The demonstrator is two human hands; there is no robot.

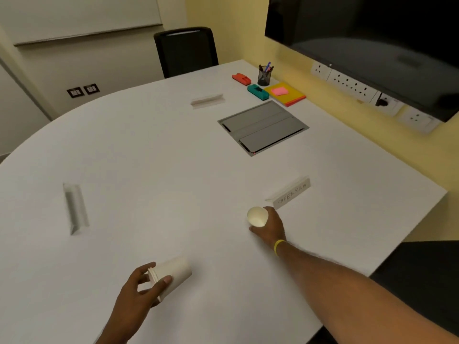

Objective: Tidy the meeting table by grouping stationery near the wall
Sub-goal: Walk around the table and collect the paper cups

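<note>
My left hand (141,284) is wrapped round the rim end of a white paper cup (171,273) lying on its side, its long axis running from my fingers up and to the right. My right hand (269,225) is closed round a second white paper cup (257,216), tipped so its open mouth faces left, just near of a folded white name card (291,192).

The stationery already sits grouped at the far right by the yellow wall: a black mesh pen holder (263,76), a red stapler-like block (241,78), a teal tape dispenser (258,91) and a yellow notebook (288,95) with a pink sticky pad (279,91) on top. That cluster lies well away, far and right of both hands; my right hand is the nearer, so I judge it better placed to carry anything there.
</note>
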